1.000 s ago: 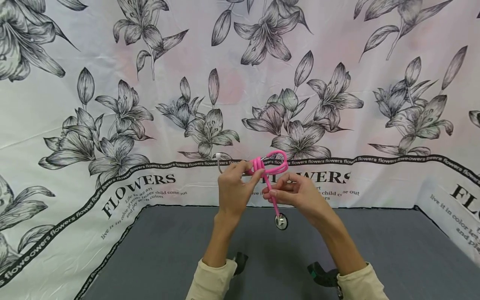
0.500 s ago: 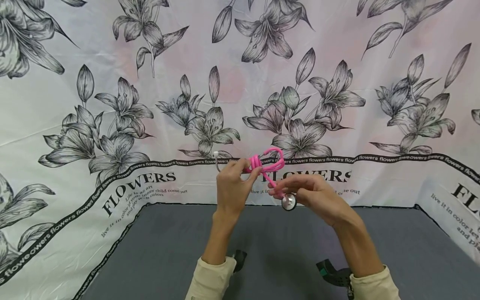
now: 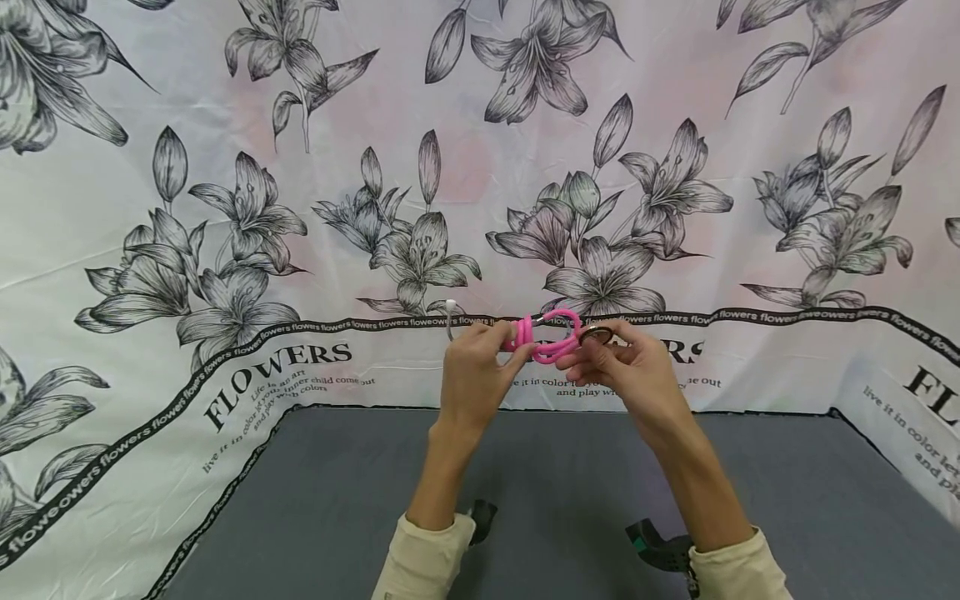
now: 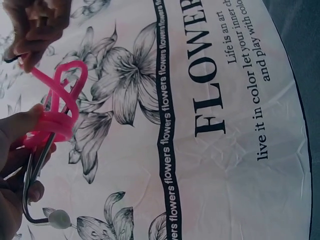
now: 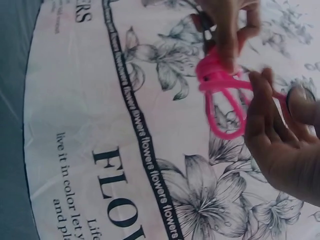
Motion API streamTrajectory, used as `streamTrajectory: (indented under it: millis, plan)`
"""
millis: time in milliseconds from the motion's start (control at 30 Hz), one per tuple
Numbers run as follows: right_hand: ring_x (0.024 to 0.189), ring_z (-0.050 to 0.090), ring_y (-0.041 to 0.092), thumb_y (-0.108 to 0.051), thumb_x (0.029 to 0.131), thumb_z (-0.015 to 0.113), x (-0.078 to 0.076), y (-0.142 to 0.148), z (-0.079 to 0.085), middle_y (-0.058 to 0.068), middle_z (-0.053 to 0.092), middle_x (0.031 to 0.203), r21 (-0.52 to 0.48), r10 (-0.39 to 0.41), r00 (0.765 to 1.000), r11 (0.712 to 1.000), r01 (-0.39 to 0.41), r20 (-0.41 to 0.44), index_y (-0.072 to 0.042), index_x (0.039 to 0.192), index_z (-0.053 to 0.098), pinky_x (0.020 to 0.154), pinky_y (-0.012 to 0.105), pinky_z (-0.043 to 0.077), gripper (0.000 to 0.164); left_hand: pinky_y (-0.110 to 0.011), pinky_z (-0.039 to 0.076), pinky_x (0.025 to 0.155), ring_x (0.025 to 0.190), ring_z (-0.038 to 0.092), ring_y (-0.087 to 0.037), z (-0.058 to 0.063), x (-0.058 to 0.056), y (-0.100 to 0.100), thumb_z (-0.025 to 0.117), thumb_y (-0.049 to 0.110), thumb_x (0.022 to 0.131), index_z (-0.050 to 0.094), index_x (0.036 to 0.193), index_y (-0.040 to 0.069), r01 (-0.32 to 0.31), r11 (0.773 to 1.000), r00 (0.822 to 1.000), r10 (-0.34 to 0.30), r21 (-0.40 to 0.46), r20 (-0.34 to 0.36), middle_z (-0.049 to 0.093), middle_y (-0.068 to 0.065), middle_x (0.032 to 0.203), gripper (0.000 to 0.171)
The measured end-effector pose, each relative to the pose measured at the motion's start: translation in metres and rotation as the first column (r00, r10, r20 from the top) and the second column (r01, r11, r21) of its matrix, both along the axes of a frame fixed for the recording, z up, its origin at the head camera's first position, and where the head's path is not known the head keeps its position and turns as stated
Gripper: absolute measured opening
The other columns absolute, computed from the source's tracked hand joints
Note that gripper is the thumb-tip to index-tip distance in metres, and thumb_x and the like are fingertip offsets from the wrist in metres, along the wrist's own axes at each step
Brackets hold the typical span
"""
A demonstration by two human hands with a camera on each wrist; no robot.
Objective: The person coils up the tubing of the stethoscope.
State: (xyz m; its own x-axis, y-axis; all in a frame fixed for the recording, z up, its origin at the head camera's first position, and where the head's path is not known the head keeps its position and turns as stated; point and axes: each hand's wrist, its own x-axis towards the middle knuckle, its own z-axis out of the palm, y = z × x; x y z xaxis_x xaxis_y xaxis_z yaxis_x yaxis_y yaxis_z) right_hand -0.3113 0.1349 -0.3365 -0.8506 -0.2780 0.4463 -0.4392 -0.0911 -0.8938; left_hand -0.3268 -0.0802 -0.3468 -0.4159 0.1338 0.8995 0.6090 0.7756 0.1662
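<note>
A pink stethoscope [image 3: 557, 350] is held up in the air between both hands, its tubing wrapped in coils with a loop sticking out to the right. My left hand [image 3: 477, 367] pinches the wrapped coils [image 4: 56, 126] between thumb and fingers. Past that hand the metal ear tubes [image 4: 26, 192] stick out, ending in a pale eartip [image 4: 59, 219]. At the loop's right end my right hand [image 3: 628, 362] pinches the round chest piece [image 3: 597, 334], its thumb over the disc. In the right wrist view a stretch of pink tubing runs from the coils to the right fingers.
Below the hands lies a dark grey tabletop [image 3: 540, 492]. Behind it hangs a white and pink cloth [image 3: 465, 175] printed with lilies and lettering. Black wrist straps [image 3: 660, 546] show at both cuffs.
My right hand has lifted the chest piece from hanging below the coils up beside the loop, turning it over on the way. My left hand keeps its grip on the coils, shifting slightly right.
</note>
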Motion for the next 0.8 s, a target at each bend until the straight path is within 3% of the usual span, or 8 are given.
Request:
streamTrajectory:
  millis: [100,267,633,800]
  plan:
    - [0.079,0.077,0.010,-0.026,0.108,0.055,-0.002,0.000,-0.001,-0.003,0.082,0.092,-0.063,-0.047,0.997,0.997,0.051,0.054,-0.001,0.121,0.058,0.079,0.025,0.062,0.028,-0.027,0.052,0.064,0.074,0.064,-0.018,0.000,0.002,0.002,0.088,0.024,0.085,0.069,0.086,0.009,0.014,1.000,1.000,-0.014,-0.027,-0.018,0.071,-0.003,0.075,0.024]
    - [0.075,0.076,0.009,-0.033,0.109,0.052,-0.004,-0.001,-0.002,-0.004,0.081,0.088,-0.063,-0.078,0.994,0.995,0.083,0.074,-0.001,0.117,0.055,0.075,0.023,0.061,0.033,-0.027,0.053,0.065,0.076,0.066,-0.017,0.002,0.005,0.005,0.089,0.023,0.084,0.069,0.088,0.008,0.039,0.998,0.999,-0.041,-0.053,-0.033,0.073,-0.003,0.077,0.025]
    - [0.057,0.068,0.010,-0.013,0.103,0.067,-0.003,-0.019,-0.006,-0.007,0.076,0.070,-0.112,-0.259,0.965,0.959,0.261,0.034,-0.011,0.112,0.044,0.067,0.024,0.058,0.024,-0.027,0.053,0.065,0.075,0.067,-0.019,0.003,0.009,0.009,0.090,0.022,0.083,0.071,0.090,0.005,0.098,0.995,0.995,-0.098,0.003,-0.032,0.074,-0.007,0.078,0.026]
    - [0.054,0.060,0.008,-0.015,0.101,0.070,-0.002,-0.018,-0.003,-0.009,0.064,0.058,-0.092,-0.328,0.939,0.937,0.338,0.103,-0.011,0.116,0.044,0.062,0.023,0.052,0.030,-0.027,0.055,0.067,0.077,0.068,-0.018,0.003,0.009,0.012,0.091,0.019,0.082,0.073,0.091,0.004,0.117,0.993,0.989,-0.116,0.007,-0.094,0.075,-0.006,0.079,0.024]
